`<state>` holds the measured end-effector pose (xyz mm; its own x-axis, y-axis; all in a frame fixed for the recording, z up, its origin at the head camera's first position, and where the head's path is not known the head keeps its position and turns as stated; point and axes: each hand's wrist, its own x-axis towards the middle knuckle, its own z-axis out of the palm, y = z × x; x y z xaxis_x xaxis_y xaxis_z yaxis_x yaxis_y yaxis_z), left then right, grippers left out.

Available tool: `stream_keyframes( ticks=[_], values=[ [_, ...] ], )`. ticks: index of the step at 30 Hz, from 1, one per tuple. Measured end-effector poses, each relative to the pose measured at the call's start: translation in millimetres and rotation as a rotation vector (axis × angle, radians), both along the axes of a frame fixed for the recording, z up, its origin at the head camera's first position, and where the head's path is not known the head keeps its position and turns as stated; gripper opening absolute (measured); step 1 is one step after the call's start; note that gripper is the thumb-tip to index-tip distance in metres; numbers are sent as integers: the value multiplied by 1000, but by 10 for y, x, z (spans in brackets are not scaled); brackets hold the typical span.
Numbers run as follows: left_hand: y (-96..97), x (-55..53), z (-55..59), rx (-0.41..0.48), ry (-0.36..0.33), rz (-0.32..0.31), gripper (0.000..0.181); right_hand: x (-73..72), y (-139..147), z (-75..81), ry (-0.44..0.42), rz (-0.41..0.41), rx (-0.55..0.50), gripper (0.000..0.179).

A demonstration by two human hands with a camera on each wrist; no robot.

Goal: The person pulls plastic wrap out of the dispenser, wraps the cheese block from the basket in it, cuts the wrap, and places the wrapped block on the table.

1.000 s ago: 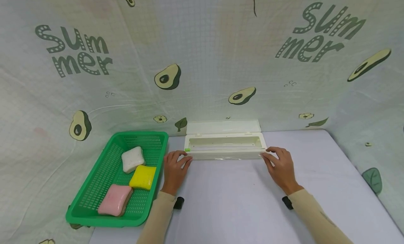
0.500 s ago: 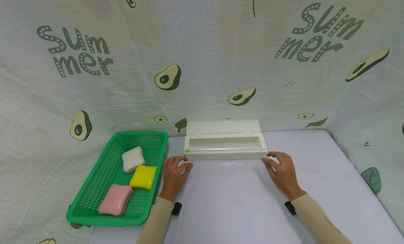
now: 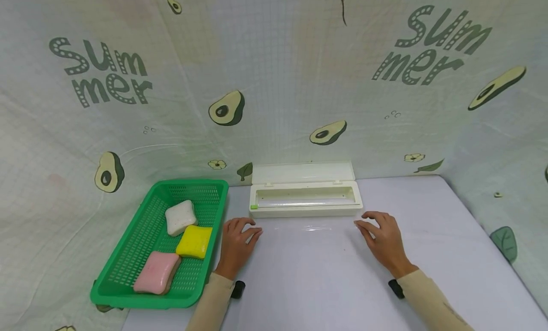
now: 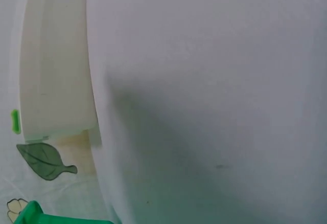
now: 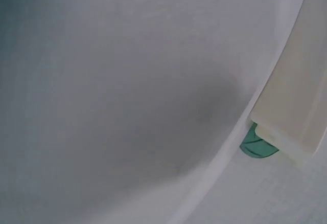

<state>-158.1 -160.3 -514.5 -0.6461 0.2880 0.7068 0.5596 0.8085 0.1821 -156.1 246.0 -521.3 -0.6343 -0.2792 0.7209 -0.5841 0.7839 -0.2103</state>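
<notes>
A white plastic wrap dispenser stands at the back of the table, its lid raised against the cloth. On the left of its front rim sits a small green slider. Clear plastic wrap comes out over the front, visible mainly as faint glints. My left hand pinches its left corner between thumb and fingers, and my right hand pinches the right corner. Both hands are a little in front of the dispenser. The wrist views show the dispenser's body but no fingers.
To the left of my left hand stands a green plastic basket holding a white sponge, a yellow sponge and a pink sponge. A printed cloth hangs behind the table.
Both hands have drawn back from the dispenser towards me, and the glints of the plastic wrap have moved with them. The dispenser and basket have stayed in place.
</notes>
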Motion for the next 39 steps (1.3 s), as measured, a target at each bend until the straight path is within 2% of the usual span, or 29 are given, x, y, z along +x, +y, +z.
stream_keyframes(
  ticks=[2,5,7,16,23,30,39],
  values=[
    [-1,18,-5,-2,-6,-3,13,8,-2,-16,18,5,-11,19],
    [-9,44,-19,-5,-17,-11,13,27,-11,-29,36,9,-21,39],
    [-19,57,-36,-9,-22,-17,13,39,-16,-33,39,9,-23,44],
    [-63,107,-83,-35,-35,-32,13,90,-18,-20,36,53,-27,42],
    [-65,164,-66,-60,-92,-25,14,135,-4,5,22,70,-6,43],
    [-63,213,-50,-73,-115,-24,13,193,19,22,-38,59,26,47],
    [-75,278,-64,-100,-102,-23,16,262,21,34,-60,54,41,48]
  ],
)
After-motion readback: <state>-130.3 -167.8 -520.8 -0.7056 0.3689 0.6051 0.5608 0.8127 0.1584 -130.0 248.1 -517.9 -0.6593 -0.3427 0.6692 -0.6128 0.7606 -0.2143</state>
